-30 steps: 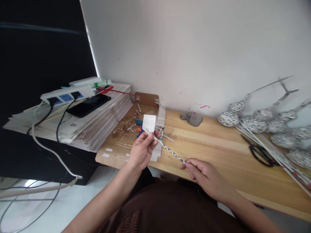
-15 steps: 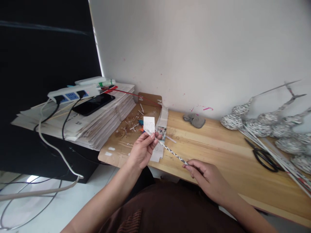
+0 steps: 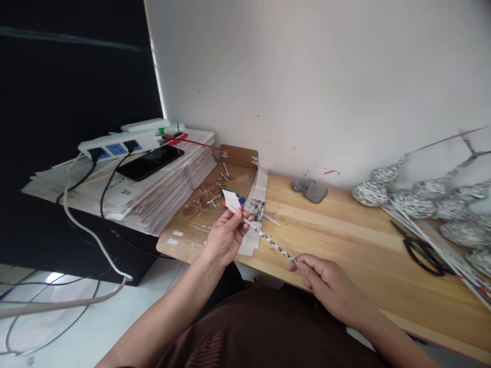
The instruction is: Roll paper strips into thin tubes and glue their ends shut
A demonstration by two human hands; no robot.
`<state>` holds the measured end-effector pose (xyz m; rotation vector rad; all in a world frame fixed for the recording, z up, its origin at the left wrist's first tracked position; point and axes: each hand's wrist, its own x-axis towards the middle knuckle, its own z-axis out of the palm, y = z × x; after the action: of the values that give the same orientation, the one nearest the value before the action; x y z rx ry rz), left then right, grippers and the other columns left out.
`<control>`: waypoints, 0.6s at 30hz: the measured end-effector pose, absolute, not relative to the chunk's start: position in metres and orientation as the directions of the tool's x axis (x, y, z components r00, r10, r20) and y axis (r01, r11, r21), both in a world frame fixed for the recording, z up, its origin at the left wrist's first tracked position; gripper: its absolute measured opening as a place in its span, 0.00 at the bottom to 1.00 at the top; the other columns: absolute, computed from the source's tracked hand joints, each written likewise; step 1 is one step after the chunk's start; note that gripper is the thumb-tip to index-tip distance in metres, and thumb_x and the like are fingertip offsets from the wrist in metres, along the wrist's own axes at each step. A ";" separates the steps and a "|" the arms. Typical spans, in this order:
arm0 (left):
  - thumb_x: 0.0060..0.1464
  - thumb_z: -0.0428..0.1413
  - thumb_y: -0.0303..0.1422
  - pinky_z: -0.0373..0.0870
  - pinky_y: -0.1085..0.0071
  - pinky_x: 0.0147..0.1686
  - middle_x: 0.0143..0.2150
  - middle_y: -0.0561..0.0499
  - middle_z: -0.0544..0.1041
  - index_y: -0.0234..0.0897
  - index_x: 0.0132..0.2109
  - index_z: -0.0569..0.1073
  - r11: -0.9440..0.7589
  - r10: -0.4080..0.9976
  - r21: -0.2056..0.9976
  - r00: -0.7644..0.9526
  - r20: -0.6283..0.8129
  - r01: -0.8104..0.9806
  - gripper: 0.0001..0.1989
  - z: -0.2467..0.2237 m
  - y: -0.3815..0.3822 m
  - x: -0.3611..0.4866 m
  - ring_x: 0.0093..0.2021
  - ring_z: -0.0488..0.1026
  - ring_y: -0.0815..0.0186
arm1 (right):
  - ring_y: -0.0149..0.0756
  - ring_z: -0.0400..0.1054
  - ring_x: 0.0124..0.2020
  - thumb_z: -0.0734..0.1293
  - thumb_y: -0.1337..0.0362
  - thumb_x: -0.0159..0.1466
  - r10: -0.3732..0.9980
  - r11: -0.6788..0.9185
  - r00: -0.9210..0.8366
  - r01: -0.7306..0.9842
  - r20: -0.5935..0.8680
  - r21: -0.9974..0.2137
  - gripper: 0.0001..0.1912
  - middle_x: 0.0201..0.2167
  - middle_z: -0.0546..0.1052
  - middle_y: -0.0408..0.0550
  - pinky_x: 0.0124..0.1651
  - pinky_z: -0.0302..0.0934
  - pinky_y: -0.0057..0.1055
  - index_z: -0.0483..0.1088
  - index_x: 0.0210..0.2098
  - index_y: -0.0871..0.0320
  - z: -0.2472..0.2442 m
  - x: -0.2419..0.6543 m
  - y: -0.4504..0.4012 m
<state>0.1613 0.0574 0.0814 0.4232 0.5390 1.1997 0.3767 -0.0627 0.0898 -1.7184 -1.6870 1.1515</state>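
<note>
A thin rolled newspaper tube (image 3: 273,243) runs at a slant between my two hands, held above the table's front edge. My left hand (image 3: 227,232) pinches its upper end, where the paper is still a flat, unrolled strip (image 3: 230,200) sticking up past the thumb. At the lower end, my right hand (image 3: 324,278) grips the tube between thumb and fingertips. Beneath the tube, flat newspaper strips (image 3: 256,207) lie on the table beside a sheet of cardboard (image 3: 187,225).
Left stands a tall paper stack (image 3: 169,199) bearing a phone (image 3: 150,162) and a power strip (image 3: 118,145). A grey pouch (image 3: 310,190) lies by the wall. Black scissors (image 3: 424,255), long paper tubes (image 3: 441,250) and several woven paper gourds (image 3: 412,203) are at right.
The flat end of the paper has turned and tilted to the left, and the printed spiral on the tube looks different. Both hands keep their grip. The view has shifted slightly.
</note>
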 end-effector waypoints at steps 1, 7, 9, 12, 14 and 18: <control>0.55 0.58 0.23 0.72 0.83 0.26 0.30 0.51 0.74 0.31 0.39 0.74 0.316 0.948 0.567 0.276 -0.158 -0.761 0.04 0.081 0.058 0.162 0.32 0.76 0.71 | 0.28 0.56 0.20 0.52 0.48 0.68 0.937 -0.203 -0.147 0.506 -0.317 -0.838 0.23 0.20 0.62 0.39 0.27 0.51 0.27 0.70 0.38 0.57 0.089 0.377 -0.062; 0.53 0.60 0.25 0.71 0.82 0.27 0.32 0.50 0.74 0.31 0.38 0.74 0.302 0.952 0.563 0.274 -0.137 -0.769 0.04 0.084 0.060 0.161 0.32 0.75 0.72 | 0.29 0.61 0.24 0.60 0.48 0.65 0.968 -0.141 -0.118 0.473 -0.221 -0.869 0.18 0.26 0.68 0.43 0.29 0.55 0.27 0.70 0.38 0.57 0.088 0.376 -0.058; 0.53 0.60 0.25 0.71 0.82 0.28 0.31 0.50 0.74 0.31 0.37 0.74 0.305 0.951 0.568 0.273 -0.144 -0.764 0.03 0.085 0.060 0.161 0.32 0.75 0.71 | 0.32 0.64 0.29 0.60 0.50 0.65 0.991 -0.053 -0.071 0.564 -0.113 -0.824 0.17 0.27 0.70 0.45 0.33 0.56 0.28 0.71 0.35 0.57 0.088 0.376 -0.058; 0.52 0.61 0.27 0.70 0.82 0.27 0.30 0.51 0.73 0.32 0.36 0.73 0.323 0.945 0.573 0.288 -0.154 -0.753 0.05 0.086 0.060 0.161 0.32 0.75 0.71 | 0.29 0.60 0.23 0.55 0.48 0.67 0.955 -0.173 -0.122 0.509 -0.269 -0.843 0.22 0.22 0.66 0.42 0.28 0.55 0.27 0.71 0.37 0.57 0.085 0.378 -0.059; 0.52 0.61 0.29 0.69 0.82 0.26 0.30 0.52 0.73 0.32 0.37 0.73 0.330 0.941 0.585 0.304 -0.146 -0.741 0.06 0.086 0.059 0.162 0.32 0.75 0.71 | 0.26 0.55 0.18 0.53 0.46 0.67 0.893 -0.295 -0.204 0.408 -0.401 -0.864 0.25 0.20 0.62 0.39 0.23 0.51 0.25 0.70 0.39 0.58 0.084 0.379 -0.060; 0.54 0.60 0.35 0.73 0.74 0.33 0.29 0.55 0.70 0.35 0.36 0.71 0.312 0.943 0.599 0.317 -0.101 -0.738 0.08 0.089 0.057 0.167 0.32 0.73 0.70 | 0.29 0.59 0.22 0.57 0.48 0.66 0.954 -0.147 -0.163 0.476 -0.251 -0.867 0.21 0.23 0.66 0.42 0.26 0.52 0.26 0.70 0.38 0.58 0.088 0.374 -0.058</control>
<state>0.1670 0.0574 0.0894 0.4960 0.4838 1.1677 0.3738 -0.0583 0.0876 -1.6143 -1.6330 1.2738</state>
